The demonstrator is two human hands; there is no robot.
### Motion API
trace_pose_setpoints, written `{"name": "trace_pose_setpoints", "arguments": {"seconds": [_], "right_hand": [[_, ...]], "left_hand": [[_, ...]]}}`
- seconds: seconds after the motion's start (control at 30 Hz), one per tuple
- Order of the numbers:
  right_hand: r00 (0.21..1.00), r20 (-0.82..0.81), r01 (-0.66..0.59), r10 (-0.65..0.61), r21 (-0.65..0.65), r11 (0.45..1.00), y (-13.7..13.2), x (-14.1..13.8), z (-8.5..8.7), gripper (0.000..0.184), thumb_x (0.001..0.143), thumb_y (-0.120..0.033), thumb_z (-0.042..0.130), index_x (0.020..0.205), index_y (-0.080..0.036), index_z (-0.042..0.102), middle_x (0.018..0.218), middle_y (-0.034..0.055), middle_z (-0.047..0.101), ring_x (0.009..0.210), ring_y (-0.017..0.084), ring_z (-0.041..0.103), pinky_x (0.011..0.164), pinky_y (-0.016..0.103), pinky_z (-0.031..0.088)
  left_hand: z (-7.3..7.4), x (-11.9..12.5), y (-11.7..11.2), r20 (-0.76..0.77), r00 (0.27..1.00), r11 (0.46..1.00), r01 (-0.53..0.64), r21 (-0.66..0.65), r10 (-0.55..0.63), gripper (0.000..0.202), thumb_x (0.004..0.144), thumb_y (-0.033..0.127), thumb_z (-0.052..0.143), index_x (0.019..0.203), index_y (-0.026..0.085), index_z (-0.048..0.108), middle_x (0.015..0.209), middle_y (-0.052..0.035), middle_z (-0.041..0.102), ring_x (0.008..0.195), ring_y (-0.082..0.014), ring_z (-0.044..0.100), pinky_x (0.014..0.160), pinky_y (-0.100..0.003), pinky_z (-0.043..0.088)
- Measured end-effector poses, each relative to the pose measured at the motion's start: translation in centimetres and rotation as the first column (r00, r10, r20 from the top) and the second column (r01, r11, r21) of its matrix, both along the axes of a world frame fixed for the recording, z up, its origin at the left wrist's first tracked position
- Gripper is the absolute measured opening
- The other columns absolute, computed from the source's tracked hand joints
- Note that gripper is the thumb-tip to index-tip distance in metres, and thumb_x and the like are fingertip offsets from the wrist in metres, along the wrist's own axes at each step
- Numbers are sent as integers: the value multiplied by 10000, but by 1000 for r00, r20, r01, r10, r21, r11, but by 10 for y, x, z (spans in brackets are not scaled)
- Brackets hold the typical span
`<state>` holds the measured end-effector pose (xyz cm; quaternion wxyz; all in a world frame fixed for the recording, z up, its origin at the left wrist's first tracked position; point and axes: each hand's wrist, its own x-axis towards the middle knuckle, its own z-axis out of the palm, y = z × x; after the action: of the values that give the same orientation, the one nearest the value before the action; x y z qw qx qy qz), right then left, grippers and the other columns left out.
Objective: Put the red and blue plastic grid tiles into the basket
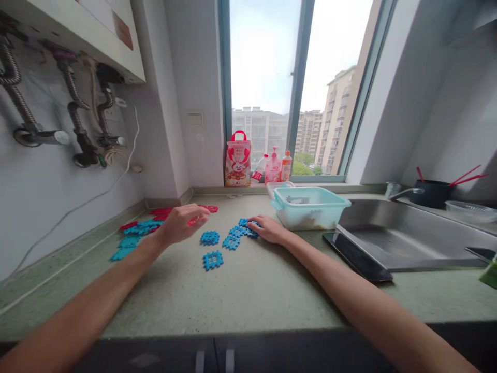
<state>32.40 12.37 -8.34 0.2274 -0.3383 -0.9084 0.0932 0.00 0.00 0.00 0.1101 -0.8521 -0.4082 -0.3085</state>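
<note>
From the head camera, the left hand (180, 225) hangs just above the bench (240, 295), its grip curled narrow. The fingers (196, 216) reach toward a red lattice piece (193, 221), but they hide too much to tell whether they hold it. The right hand (269, 229) lies low with its grip open and flattened, fingertips (252, 224) resting on a small cluster of blue lattice pieces (244, 229). It seems placed to press or steady them rather than lift them.

Two more blue pieces (210, 238) (213, 260) lie singly on the bench, apart from each other, as if spaced so that each stays easy to reach. Another blue piece (232, 242) lies beside the cluster. Toward the wall, a heap of red and blue pieces (142, 225) sits to the left, seemingly pushed aside to keep the middle of the bench free.

A teal plastic tub (310, 207) stands near the window, beside a steel sink (407, 230), well away from the pieces. A red gift bag (237, 160) and bottles (274, 168) line the sill.
</note>
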Motion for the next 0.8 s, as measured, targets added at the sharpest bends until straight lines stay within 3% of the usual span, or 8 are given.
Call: {"name": "trace_pose_setpoints", "arguments": {"seconds": [0.1,0.23,0.37,0.57,0.7,0.8], "right_hand": [[1000,18,1,-1,-2,1000,0,1,1,478,1093,-484,409,1310,-181,709,1310,144,723,1250,273,653,1098,375,461],[999,16,31,-31,-11,999,-2,1,4,443,1097,-448,408,1325,-186,683,1358,131,704,1273,255,645,1124,364,439],[996,60,69,-70,17,997,-7,1,10,397,1061,-468,504,1308,-217,687,1326,112,726,1222,258,676,1070,353,474],[984,120,125,-132,70,990,-14,3,21,404,1057,-460,505,1291,-193,698,1279,122,747,1165,257,702,998,332,499],[963,187,174,-195,123,977,-22,4,32,445,998,-567,579,1188,-205,753,1132,123,788,1011,272,736,851,323,524],[952,223,179,-208,140,974,-28,5,36,382,938,-553,666,1132,-245,779,1037,88,804,918,261,739,764,306,512]], "left_hand": [[-27,-24,18,-89,995,956,-73,-283,49,352,980,519,602,971,216,782,964,-69,776,869,-212,709,820,-325,533],[-36,-27,18,-46,998,860,-55,-507,36,513,856,579,732,1234,232,743,1187,-80,755,947,-224,706,776,-296,535],[-38,-15,15,-61,996,852,-88,-515,66,675,737,588,825,1288,211,724,1205,-99,741,986,-245,684,842,-320,528],[-43,-16,19,-46,991,842,-132,-523,127,566,739,637,803,1110,210,791,1059,-83,762,918,-241,670,791,-321,511],[-44,-17,19,34,991,853,-93,-514,129,531,744,616,810,1081,207,792,1005,-68,766,860,-220,674,748,-315,508],[-46,-12,19,59,991,854,-73,-515,120,557,737,616,824,1110,204,782,1044,-71,764,871,-212,671,744,-311,505]]}}
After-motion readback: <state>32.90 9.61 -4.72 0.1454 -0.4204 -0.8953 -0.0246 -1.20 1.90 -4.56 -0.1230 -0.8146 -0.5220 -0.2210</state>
